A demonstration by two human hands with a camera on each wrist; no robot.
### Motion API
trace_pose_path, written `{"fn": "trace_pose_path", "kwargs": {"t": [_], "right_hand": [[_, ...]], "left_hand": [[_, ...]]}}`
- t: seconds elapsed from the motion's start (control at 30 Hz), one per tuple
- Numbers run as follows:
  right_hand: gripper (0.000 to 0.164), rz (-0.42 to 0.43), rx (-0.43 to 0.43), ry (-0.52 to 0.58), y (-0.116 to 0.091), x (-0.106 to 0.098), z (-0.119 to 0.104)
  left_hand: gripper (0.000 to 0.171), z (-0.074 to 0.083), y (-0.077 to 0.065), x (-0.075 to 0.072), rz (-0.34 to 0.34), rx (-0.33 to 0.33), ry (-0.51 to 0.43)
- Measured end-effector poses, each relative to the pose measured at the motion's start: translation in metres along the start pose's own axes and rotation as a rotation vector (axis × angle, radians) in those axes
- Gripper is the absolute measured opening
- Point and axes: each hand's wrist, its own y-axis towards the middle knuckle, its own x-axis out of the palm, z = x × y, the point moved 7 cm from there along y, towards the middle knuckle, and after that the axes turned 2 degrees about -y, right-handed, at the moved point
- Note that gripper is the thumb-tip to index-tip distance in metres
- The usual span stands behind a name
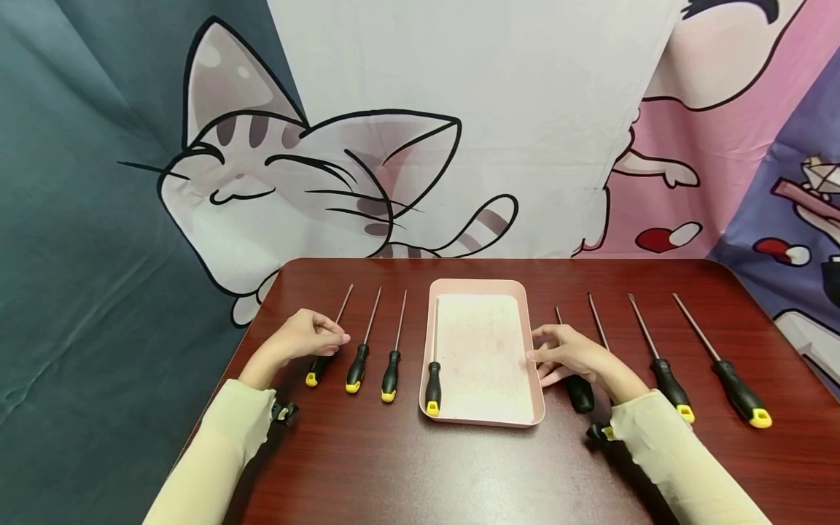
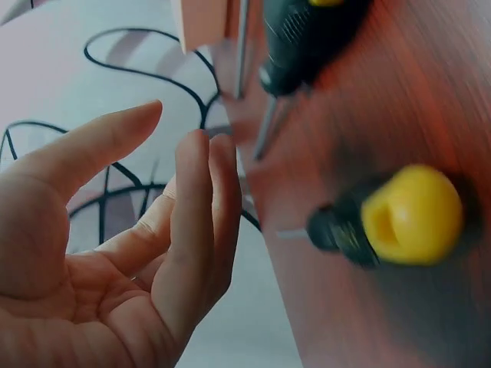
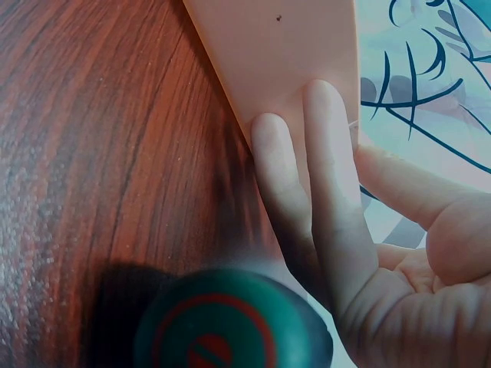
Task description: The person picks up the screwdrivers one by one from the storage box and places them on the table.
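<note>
My left hand (image 1: 302, 337) hovers over the leftmost screwdriver (image 1: 315, 372), with thumb and fingers apart and nothing between them in the left wrist view. That screwdriver's yellow handle end (image 2: 422, 215) lies beside the hand. At the right side of a shallow pink tray (image 1: 539, 408), my right hand (image 1: 572, 354) pinches the rim. Its thumb is at the top edge, and two fingers press the outer wall (image 3: 280, 54) in the right wrist view. Inside the tray, along its left side, lies one black-and-yellow screwdriver (image 1: 433, 386).
Two more screwdrivers, one (image 1: 357, 368) and another (image 1: 390, 375), lie left of the tray. Right of it are a dark-ended screwdriver (image 1: 580, 394), partly under my right hand, and several others, including the rightmost (image 1: 738, 390). A cartoon cloth (image 1: 558, 146) hangs behind the table (image 1: 394, 474).
</note>
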Motion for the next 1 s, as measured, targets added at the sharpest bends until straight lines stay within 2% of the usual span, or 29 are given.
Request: {"fn": "trace_pose_path", "kwargs": {"t": [0.5, 0.8, 1.0], "right_hand": [[0.066, 0.013, 0.006, -0.020, 0.000, -0.001, 0.000], [0.064, -0.010, -0.005, 0.005, -0.001, -0.001, -0.002], [0.064, -0.011, -0.005, 0.005, 0.000, 0.000, -0.001]], "left_hand": [[0.026, 0.045, 0.002, 0.047, -0.106, 0.110, -0.039], [0.024, 0.073, 0.004, 0.088, -0.173, 0.191, 0.051], [0.024, 0.084, 0.005, 0.112, -0.206, 0.215, 0.044]]}}
